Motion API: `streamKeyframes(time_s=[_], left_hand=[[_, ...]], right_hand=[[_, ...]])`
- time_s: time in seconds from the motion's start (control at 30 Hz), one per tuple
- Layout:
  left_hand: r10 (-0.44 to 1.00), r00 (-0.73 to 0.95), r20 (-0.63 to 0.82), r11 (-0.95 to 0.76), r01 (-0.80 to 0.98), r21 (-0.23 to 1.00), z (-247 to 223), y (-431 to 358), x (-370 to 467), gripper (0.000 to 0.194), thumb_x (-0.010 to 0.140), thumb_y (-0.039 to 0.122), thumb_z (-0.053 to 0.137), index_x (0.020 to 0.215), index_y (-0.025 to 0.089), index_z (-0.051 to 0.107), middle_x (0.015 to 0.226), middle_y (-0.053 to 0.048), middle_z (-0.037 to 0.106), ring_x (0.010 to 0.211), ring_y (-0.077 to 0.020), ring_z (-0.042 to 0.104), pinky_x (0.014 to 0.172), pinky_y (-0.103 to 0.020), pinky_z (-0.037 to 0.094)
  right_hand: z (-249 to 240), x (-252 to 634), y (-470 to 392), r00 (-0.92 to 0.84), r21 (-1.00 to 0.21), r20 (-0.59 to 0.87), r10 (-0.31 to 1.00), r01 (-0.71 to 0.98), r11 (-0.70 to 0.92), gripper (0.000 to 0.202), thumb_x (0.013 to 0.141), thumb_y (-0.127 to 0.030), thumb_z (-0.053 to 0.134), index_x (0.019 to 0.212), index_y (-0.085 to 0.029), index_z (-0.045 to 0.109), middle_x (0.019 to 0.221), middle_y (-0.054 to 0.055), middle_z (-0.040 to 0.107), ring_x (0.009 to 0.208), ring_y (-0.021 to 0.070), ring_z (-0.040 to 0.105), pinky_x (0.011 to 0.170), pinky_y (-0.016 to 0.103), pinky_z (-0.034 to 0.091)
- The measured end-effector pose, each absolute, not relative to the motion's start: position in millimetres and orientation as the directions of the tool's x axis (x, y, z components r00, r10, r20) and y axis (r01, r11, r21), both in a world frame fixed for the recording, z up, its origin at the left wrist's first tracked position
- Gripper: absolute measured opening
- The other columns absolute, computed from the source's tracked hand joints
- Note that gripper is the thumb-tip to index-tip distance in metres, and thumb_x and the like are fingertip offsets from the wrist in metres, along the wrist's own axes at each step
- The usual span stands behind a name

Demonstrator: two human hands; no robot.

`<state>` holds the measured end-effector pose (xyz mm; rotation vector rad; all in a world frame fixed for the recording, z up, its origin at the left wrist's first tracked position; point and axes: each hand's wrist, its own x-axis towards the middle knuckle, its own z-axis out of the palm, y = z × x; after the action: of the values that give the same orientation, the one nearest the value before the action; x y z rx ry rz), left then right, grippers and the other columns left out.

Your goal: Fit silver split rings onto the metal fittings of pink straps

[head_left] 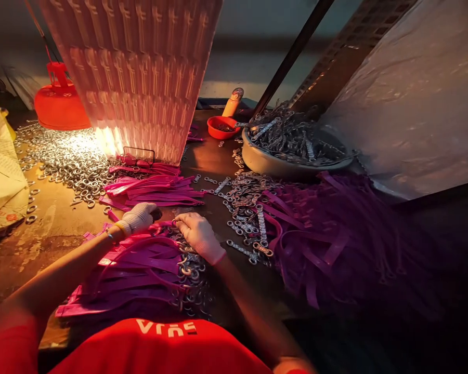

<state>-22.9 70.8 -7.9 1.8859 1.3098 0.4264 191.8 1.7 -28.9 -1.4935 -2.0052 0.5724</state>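
Observation:
My left hand (138,218), in a white knit glove, is closed just above a pile of pink-purple straps (140,265). Something dark shows at its fingertips, too small to name. My right hand (199,236), also gloved, pinches the end of a pink strap (166,224) close to the left fingertips. Metal rings (189,270) sit at the right ends of the piled straps, below my right hand. A second bundle of pink straps (156,191) lies just beyond both hands.
Loose metal rings (68,161) are heaped under a red lamp (60,101). A ribbed translucent panel (140,78) stands behind the straps. To the right are a basin (292,165) of metal chain pieces, more chain links (249,205) and purple straps (335,239). A small red bowl (223,133) sits behind.

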Motion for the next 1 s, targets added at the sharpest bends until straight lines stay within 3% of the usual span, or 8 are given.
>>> streamKeyframes(time_s=[0.17,0.37,0.43,0.5,0.63,0.73,0.87,1.0], left_hand=[[0.855,0.415,-0.312,0.195,0.301,0.934,22,28,-37,0.040,0.090,0.053,0.056,0.081,0.015,0.063,0.048,0.001,0.048,0.039,-0.0088,0.037,0.039,-0.020,0.026],[0.862,0.363,-0.354,0.302,0.192,0.934,40,-19,-34,0.040,0.088,0.053,0.057,0.069,0.019,0.049,0.048,0.004,0.041,0.037,-0.0077,0.031,0.037,-0.021,0.022],[0.874,0.365,-0.320,0.238,0.252,0.938,43,-26,-35,0.038,0.088,0.051,0.057,0.069,0.019,0.050,0.049,0.005,0.040,0.040,-0.0084,0.032,0.040,-0.022,0.023],[0.901,0.378,-0.212,0.053,0.389,0.920,45,-31,-36,0.033,0.088,0.044,0.059,0.069,0.017,0.055,0.053,0.002,0.047,0.046,-0.0098,0.038,0.045,-0.022,0.025],[0.875,0.482,-0.031,-0.282,0.561,0.779,44,-35,-42,0.020,0.083,0.026,0.061,0.067,0.015,0.062,0.065,-0.003,0.062,0.058,-0.0131,0.048,0.055,-0.024,0.030],[0.858,0.511,-0.058,-0.246,0.508,0.826,41,-36,-48,0.017,0.084,0.021,0.056,0.070,0.015,0.064,0.065,-0.003,0.063,0.057,-0.0130,0.048,0.055,-0.024,0.032],[0.912,0.411,-0.002,-0.195,0.437,0.878,38,-43,-49,0.026,0.091,0.031,0.056,0.074,0.014,0.065,0.067,-0.002,0.063,0.061,-0.0126,0.048,0.058,-0.024,0.036],[0.922,0.378,0.076,-0.268,0.486,0.832,32,-52,-44,0.028,0.093,0.033,0.055,0.081,0.013,0.070,0.076,-0.004,0.069,0.070,-0.0157,0.056,0.065,-0.025,0.041]], right_hand=[[8,173,-15,-0.301,-0.604,0.306,0.903,0.672,0.429,0.022,0.098,-0.019,0.056,0.118,-0.020,0.066,0.113,0.008,0.072,0.104,0.0200,0.065,0.093,0.031,0.047],[35,147,-37,-0.397,-0.348,0.191,0.898,0.828,0.440,0.022,0.098,-0.017,0.050,0.114,-0.016,0.066,0.098,0.011,0.071,0.090,0.0233,0.065,0.077,0.031,0.045],[37,145,-44,-0.427,-0.227,0.174,0.888,0.860,0.458,0.022,0.097,-0.016,0.048,0.110,-0.015,0.066,0.090,0.012,0.069,0.082,0.0236,0.063,0.070,0.031,0.041],[35,144,-50,-0.451,-0.130,0.202,0.869,0.867,0.481,0.023,0.096,-0.014,0.046,0.108,-0.014,0.066,0.086,0.013,0.067,0.077,0.0242,0.060,0.067,0.032,0.038],[29,143,-57,-0.461,-0.137,0.270,0.846,0.851,0.507,0.026,0.096,-0.015,0.044,0.113,-0.015,0.064,0.091,0.013,0.066,0.080,0.0254,0.059,0.069,0.034,0.039],[32,143,-60,-0.439,-0.244,0.255,0.862,0.833,0.496,0.030,0.095,-0.013,0.047,0.122,-0.016,0.060,0.102,0.012,0.068,0.091,0.0244,0.062,0.077,0.033,0.043],[46,144,-60,-0.433,-0.321,0.087,0.897,0.841,0.436,0.050,0.092,-0.031,0.062,0.138,-0.014,0.048,0.105,0.012,0.071,0.096,0.0263,0.066,0.078,0.032,0.046],[51,143,-56,-0.412,-0.267,-0.040,0.910,0.882,0.388,0.029,0.097,-0.038,0.052,0.114,-0.016,0.061,0.091,0.010,0.073,0.085,0.0254,0.069,0.069,0.031,0.043]])
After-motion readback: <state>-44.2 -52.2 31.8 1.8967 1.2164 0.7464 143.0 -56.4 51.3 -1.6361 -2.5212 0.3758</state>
